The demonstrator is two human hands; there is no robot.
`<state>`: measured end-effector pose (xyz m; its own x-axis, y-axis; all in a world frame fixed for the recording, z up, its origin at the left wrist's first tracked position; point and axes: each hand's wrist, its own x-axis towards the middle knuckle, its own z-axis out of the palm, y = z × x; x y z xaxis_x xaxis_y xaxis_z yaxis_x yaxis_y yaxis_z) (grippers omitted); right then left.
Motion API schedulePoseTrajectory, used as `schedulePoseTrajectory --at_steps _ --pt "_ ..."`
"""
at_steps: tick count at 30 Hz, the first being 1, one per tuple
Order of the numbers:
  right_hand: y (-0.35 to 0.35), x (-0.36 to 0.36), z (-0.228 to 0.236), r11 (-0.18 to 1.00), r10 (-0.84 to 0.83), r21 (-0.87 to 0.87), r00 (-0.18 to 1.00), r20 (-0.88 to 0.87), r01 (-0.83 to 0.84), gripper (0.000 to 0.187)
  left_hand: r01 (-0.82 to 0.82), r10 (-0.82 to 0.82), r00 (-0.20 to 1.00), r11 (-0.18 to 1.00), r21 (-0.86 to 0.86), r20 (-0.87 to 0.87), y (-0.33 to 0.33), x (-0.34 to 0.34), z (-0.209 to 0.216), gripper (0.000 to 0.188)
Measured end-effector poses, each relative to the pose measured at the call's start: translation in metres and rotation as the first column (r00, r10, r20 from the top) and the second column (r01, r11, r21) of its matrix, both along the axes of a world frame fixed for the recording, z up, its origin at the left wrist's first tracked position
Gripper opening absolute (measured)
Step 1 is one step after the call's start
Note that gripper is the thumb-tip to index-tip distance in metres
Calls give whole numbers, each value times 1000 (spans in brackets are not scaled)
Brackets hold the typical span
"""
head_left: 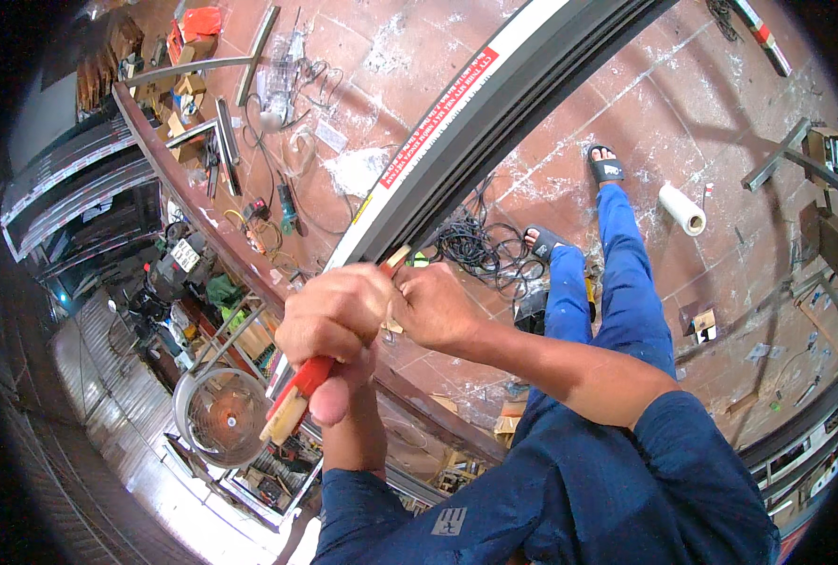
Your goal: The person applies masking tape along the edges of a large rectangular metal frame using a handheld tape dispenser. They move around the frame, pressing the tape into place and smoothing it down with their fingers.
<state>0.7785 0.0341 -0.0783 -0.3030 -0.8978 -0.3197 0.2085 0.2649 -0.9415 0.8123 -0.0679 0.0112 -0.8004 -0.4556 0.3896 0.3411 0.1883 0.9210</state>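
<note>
A long dark grey profile (494,141), edged with white film and red printed tape, slants from the top right down to my hands. My left hand (334,315) is wrapped round a tool with a red and tan handle (296,400), whose butt sticks out below the fist. Most of that tool is hidden by the fingers, so its kind does not show. My right hand (433,306) is closed against the left one at the profile's lower end. A tan tip (397,258) pokes out between the hands; what the right fingers grip is hidden.
A heap of black cable (480,245) lies on the tiled floor by my sandalled feet. A white roll (683,209) is to the right. A brown beam (193,212) crosses on the left, near a power tool (288,209) and a standing fan (219,417).
</note>
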Motion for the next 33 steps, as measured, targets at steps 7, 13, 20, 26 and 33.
schedulePoseTrajectory --at_steps 7,13,20,26,33 --pt "-2 8 -4 1000 -20 -24 999 -50 19 38 14 -15 1000 1000 -15 -9 0 -19 0 70" --pt "-1 1 1 999 -13 -50 998 -56 10 33 -30 30 1000 999 23 -4 8 -7 13 72" --pt "-2 0 -2 997 75 24 997 -22 -75 32 -17 19 999 998 -55 29 10 17 1 72" --pt "-2 -1 2 1000 3 -4 1000 26 -2 33 -13 14 1000 999 -50 17 9 12 5 71" --pt "-1 6 -2 1000 -14 -9 1000 26 14 33 27 -27 1000 1000 -14 11 3 11 2 70"
